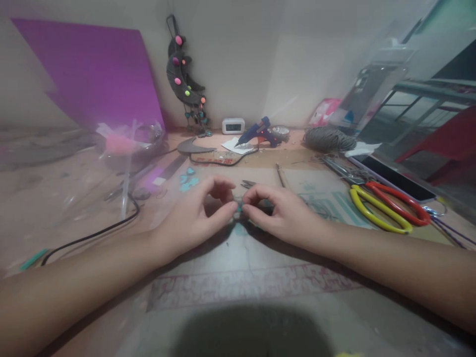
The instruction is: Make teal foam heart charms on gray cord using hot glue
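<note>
My left hand [204, 210] and my right hand [278, 210] meet over the middle of the work surface. Thumb and fingers of each are pinched around a small teal piece [239, 205], which is mostly covered by the fingertips. Several teal cut-out shapes [189, 180] lie just beyond my left hand. Pointed metal tips [247, 184], perhaps of small scissors, stick out behind my right fingers; the rest is hidden. Beyond my right hand lies a thin pencil-like stick [280, 175].
At the back stand a blue glue gun [258, 131] and a white digital clock [233, 126]. Grey yarn [329, 139], scissors with red and yellow handles [383, 208] and a phone [396, 177] are on the right. A black cord [100, 229] crosses the left; a decorated moon [180, 74] hangs behind.
</note>
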`<state>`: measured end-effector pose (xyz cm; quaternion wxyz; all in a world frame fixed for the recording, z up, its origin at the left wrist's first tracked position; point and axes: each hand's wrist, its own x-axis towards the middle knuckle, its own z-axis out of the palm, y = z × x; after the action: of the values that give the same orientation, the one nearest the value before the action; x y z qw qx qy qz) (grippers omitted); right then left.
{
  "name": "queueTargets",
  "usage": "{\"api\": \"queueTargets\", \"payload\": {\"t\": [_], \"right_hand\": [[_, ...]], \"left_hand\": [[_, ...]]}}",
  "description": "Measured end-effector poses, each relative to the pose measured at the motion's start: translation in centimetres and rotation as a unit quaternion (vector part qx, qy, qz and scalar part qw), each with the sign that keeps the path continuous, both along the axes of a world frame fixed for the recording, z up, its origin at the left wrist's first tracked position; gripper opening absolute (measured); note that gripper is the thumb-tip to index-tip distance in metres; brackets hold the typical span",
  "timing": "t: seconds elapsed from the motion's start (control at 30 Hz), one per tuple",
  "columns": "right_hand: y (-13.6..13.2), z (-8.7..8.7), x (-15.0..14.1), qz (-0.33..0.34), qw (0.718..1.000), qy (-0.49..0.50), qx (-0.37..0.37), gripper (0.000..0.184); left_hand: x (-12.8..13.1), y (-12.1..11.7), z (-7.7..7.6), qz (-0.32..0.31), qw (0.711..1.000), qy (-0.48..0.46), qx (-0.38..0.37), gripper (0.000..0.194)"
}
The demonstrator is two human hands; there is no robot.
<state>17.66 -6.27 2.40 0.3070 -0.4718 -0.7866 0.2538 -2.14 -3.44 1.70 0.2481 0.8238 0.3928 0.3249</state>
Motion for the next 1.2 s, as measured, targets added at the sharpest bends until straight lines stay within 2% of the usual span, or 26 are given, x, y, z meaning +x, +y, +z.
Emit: {"api": "queueTargets", "payload": {"t": [0.1,0.17,0.27,0.4,0.57,0.9,1.2], "right_hand": [[-0.09,0.04,0.16,-0.012,1.0,-0.004,0.007,0.008],[-0.12,0.06,0.27,-0.007,1.0,0.004,0.004,0.011],[-0.07,0.03,0.36,0.006,0.999,0.032,0.0,0.017],[0.05,-0.05,0.19,-0.015,0.999,0.042,0.005,0.011],[-0.06,-0.04,-0.13,-0.005,0.999,0.016,0.036,0.003],[-0.04,-0.23,-0.21,-0.004,0.996,0.0,0.085,0.001],[-0.11,-0.16,0.01,-0.003,0.999,0.033,0.024,0.011]], "left_hand": [[0.04,0.05,0.04,-0.015,1.0,0.019,-0.004,0.007],[0.04,0.1,0.03,-0.039,0.999,0.024,-0.011,0.012],[0.01,0.13,-0.08,-0.042,0.999,0.01,-0.014,0.013],[0.01,-0.02,-0.18,-0.043,0.999,0.012,0.001,0.014],[-0.01,-0.23,-0.28,-0.04,0.999,0.026,0.014,0.014],[0.09,0.03,-0.49,-0.058,0.997,0.018,0.039,0.013],[0.01,-0.14,-0.41,-0.063,0.998,0.004,0.03,0.014]]}}
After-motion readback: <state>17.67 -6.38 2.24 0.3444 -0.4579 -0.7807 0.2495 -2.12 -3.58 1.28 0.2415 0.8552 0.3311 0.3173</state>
